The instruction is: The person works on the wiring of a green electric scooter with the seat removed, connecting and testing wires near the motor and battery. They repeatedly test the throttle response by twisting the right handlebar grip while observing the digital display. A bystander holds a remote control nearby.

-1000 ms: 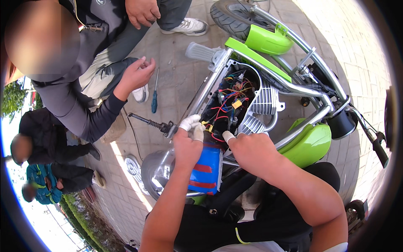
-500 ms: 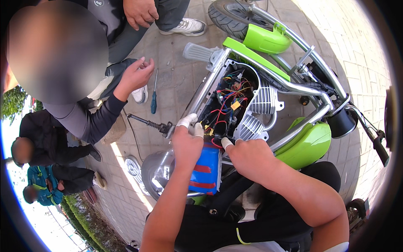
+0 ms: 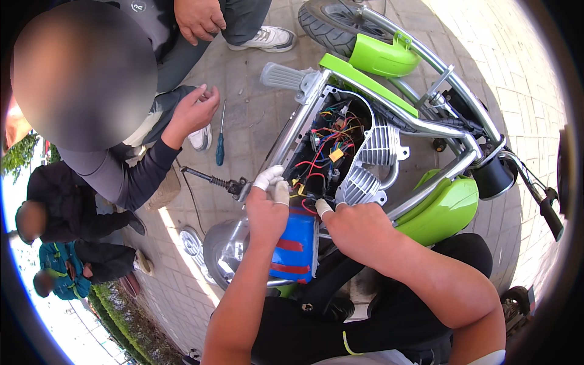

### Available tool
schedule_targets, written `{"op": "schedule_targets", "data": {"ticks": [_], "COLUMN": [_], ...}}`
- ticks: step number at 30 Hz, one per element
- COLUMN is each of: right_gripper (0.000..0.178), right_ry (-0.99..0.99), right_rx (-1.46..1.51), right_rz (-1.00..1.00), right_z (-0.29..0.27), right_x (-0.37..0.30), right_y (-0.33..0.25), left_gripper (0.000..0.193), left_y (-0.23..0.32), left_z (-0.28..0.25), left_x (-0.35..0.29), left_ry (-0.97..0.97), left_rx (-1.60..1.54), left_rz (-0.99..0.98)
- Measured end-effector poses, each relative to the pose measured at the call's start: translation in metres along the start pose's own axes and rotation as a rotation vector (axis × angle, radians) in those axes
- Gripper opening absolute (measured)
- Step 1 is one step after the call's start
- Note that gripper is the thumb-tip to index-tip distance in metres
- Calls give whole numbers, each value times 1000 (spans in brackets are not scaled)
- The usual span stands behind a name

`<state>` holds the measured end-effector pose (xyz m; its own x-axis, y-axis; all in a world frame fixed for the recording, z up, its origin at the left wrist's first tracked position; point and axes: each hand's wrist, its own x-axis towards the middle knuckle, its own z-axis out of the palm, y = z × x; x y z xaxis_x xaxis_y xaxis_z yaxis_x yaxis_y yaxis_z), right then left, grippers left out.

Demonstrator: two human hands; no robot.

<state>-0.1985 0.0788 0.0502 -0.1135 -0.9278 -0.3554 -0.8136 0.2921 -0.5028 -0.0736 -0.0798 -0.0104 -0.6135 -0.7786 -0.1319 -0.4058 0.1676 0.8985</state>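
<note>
A blue block with red tape strips (image 3: pixel 295 248), which looks like a battery pack, lies at the lower end of an open compartment (image 3: pixel 329 91) in a motorcycle frame. Tangled coloured wires (image 3: pixel 331 143) fill that compartment, with a yellow tag (image 3: pixel 336 154) among them. My left hand (image 3: pixel 268 210), white covers on its fingertips, is curled at the block's upper left, by the frame rail. At the upper right corner, my right hand (image 3: pixel 356 228) is bent closed, a white-covered digit pointing toward a red wire (image 3: pixel 309 207). What either hand grips is hidden.
The motorcycle lies on its side on paving, with green panels (image 3: pixel 439 212) and a front wheel (image 3: pixel 328 27). A screwdriver (image 3: pixel 220 149) lies left of it. Another person's hand (image 3: pixel 196 109) hovers nearby, and two more people sit farther left. A clear rounded cover (image 3: pixel 225 249) is beside my left forearm.
The whole view has shifted slightly. Both hands stay at the block's upper end, with little visible movement.
</note>
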Motion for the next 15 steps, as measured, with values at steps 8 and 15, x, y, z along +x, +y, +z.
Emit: {"op": "schedule_targets", "data": {"ticks": [8,15], "right_gripper": [50,49], "right_ry": [-2,1], "right_rx": [-8,-9], "right_rz": [-11,-10], "right_z": [-1,-1], "right_x": [-2,-2], "right_y": [0,0], "left_gripper": [31,29], "left_y": [3,-1], "left_z": [-1,-2], "left_x": [0,1], "left_ry": [-15,5], "left_rx": [28,-6], "left_rz": [16,9]}}
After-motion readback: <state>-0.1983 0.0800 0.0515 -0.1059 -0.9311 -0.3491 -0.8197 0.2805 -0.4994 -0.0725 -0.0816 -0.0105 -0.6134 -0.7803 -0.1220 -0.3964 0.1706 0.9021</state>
